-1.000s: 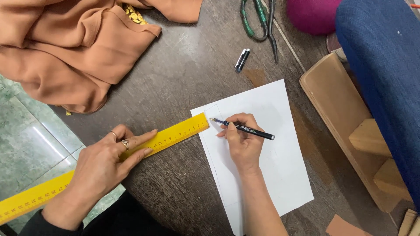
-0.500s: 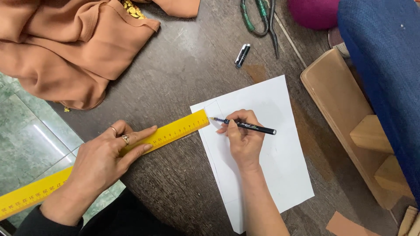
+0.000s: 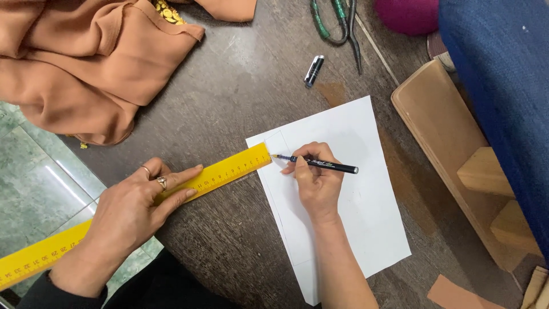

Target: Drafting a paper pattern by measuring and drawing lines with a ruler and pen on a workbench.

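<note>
Right hand: the right hand pinched a black pen between thumb and fingers, with the pen lying nearly level and its tip pointing left.
Pen tip: it met the white paper sheet just beside the near end of the yellow ruler, close to the sheet's upper left corner, where faint drawn lines showed.
Left hand: the left hand lay flat with fingers stretched out, pressing down on the ruler's middle; rings showed on two fingers.
Ruler: it ran slantwise from the lower left edge of the view up to the paper's left border, its end overlapping the sheet.
Paper: it rested on the dark counter, partly under the right hand and wrist.
Surroundings: a brown cloth lay heaped at upper left, a pen cap and green-handled scissors lay above the paper, and a wooden stool stood at right.
Change from earlier frames: the ruler's end had slid a little down the sheet's left border, and the pen tip had followed it; both hands had kept their grips.
</note>
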